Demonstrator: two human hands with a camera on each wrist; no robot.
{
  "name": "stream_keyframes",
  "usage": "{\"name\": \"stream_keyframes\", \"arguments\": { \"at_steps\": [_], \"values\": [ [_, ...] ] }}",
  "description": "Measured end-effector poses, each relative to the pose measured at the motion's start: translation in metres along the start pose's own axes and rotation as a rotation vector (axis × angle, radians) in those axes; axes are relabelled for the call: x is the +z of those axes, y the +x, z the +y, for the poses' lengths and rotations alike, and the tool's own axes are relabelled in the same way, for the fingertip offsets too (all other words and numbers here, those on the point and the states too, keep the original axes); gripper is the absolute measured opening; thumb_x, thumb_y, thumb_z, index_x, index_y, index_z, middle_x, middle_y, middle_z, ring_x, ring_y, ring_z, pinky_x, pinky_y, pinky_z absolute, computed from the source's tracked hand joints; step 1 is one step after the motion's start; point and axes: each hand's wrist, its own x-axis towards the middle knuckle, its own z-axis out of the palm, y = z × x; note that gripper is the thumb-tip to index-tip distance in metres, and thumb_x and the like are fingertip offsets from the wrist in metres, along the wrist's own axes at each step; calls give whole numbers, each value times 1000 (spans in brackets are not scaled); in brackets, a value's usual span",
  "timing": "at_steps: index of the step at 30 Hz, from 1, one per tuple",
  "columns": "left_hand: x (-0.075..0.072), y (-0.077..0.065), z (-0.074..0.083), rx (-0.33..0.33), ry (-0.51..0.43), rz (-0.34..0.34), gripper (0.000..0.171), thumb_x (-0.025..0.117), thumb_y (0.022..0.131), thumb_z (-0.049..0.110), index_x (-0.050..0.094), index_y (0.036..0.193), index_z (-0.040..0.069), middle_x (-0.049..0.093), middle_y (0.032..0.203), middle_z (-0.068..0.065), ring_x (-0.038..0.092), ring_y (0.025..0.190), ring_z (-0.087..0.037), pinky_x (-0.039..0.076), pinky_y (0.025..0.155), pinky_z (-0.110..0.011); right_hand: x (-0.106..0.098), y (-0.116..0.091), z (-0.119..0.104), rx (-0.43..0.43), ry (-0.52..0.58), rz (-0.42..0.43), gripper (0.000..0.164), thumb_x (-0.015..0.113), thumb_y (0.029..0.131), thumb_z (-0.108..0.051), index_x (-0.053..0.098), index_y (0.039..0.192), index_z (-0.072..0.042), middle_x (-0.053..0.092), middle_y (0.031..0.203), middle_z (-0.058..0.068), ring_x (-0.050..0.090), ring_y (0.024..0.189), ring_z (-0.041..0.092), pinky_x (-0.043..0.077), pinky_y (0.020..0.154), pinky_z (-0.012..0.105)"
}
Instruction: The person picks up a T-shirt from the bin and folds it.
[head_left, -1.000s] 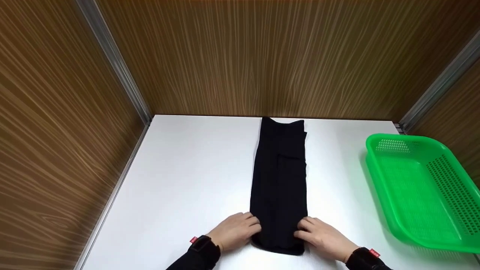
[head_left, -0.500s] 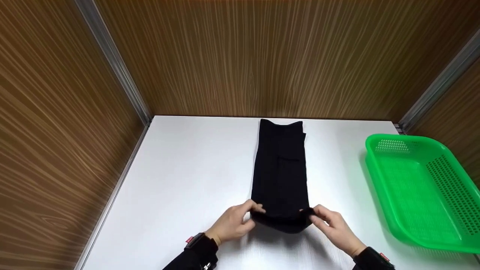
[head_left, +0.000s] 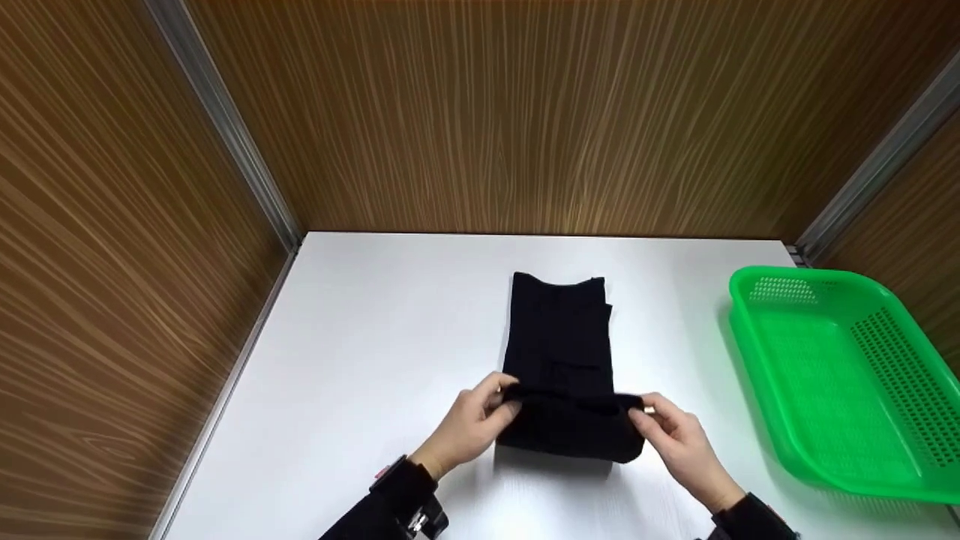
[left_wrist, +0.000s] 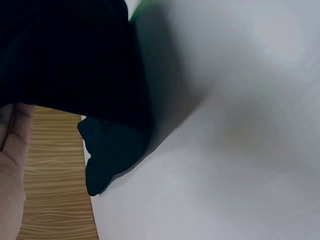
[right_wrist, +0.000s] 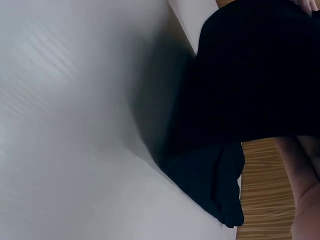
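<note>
A black folded garment (head_left: 559, 330) lies lengthwise on the white table, its near end lifted and doubled back; its exact kind cannot be told. My left hand (head_left: 466, 426) pinches the left corner of the raised end between thumb and fingers. At the opposite corner my right hand (head_left: 682, 446) pinches the cloth in the same way. In the left wrist view the dark cloth (left_wrist: 65, 55) hangs off the table, partly covering the fingers. The right wrist view has the raised cloth (right_wrist: 255, 80) above the part that still lies flat.
A green plastic basket (head_left: 832, 390) with perforated sides stands on the right of the white table (head_left: 375, 322). Wood-patterned panels (head_left: 480, 112) enclose the table at the back, left and right.
Both hands have picked up the garment's near end and carried it up and away from the table's front. The far end has slid nearer, off the back edge.
</note>
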Motion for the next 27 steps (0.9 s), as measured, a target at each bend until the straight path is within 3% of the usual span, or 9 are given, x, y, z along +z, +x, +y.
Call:
{"name": "stream_keyframes", "arguments": {
  "at_steps": [1,4,8,11,15,19,22,24,27],
  "values": [
    [0,4,0,-29,-3,30,19,59,103,6,62,122,7,78,100,-10,45,57,-2,40,56,-18,0,4,0,44,0,39,12,56,104,2,67,109,3,77,93,7,74,84,15,59,75,25],
    [0,17,-5,-109,-23,106,22,60,103,6,66,125,9,76,102,-8,54,67,-5,46,64,-20,1,19,2,165,29,131,12,59,104,-3,67,108,5,75,92,6,71,85,14,57,79,25],
    [-1,36,-11,-209,-150,136,19,58,105,7,63,123,6,71,107,-4,61,92,-11,49,83,-26,0,40,9,221,79,189,16,60,104,-4,66,111,9,72,94,5,68,87,12,56,82,25],
    [-1,47,-14,-284,-308,132,16,55,104,8,59,120,5,67,108,-1,61,96,-14,49,84,-29,-1,53,15,234,168,181,17,59,105,-5,62,110,10,69,93,3,65,87,12,54,83,26],
    [2,58,-20,-361,-483,129,17,53,99,8,56,116,7,64,103,0,63,89,-15,51,78,-29,-2,63,22,254,387,114,14,49,107,-6,57,104,5,65,92,3,63,85,15,52,80,28],
    [4,65,-24,-381,-575,145,23,53,96,7,56,118,8,69,98,-2,67,81,-15,54,73,-28,0,70,26,287,559,38,20,40,107,-7,59,103,-6,66,97,4,63,86,16,53,76,30],
    [5,70,-27,-384,-594,177,27,53,95,4,57,122,6,70,98,-5,68,79,-16,55,71,-28,2,77,30,310,616,26,25,37,105,-6,61,104,-10,67,98,2,63,88,16,53,78,31],
    [4,75,-29,-395,-549,218,31,54,96,3,58,127,4,71,104,-9,68,84,-18,55,74,-29,2,84,34,333,621,48,23,37,105,-7,60,105,-8,66,99,2,62,89,16,52,80,30],
    [3,82,-33,-426,-330,292,43,55,97,4,52,139,4,66,127,-16,66,106,-26,54,90,-36,-2,95,42,410,482,145,15,42,108,-12,54,114,-5,64,108,5,64,95,16,51,87,29]
  ]
}}
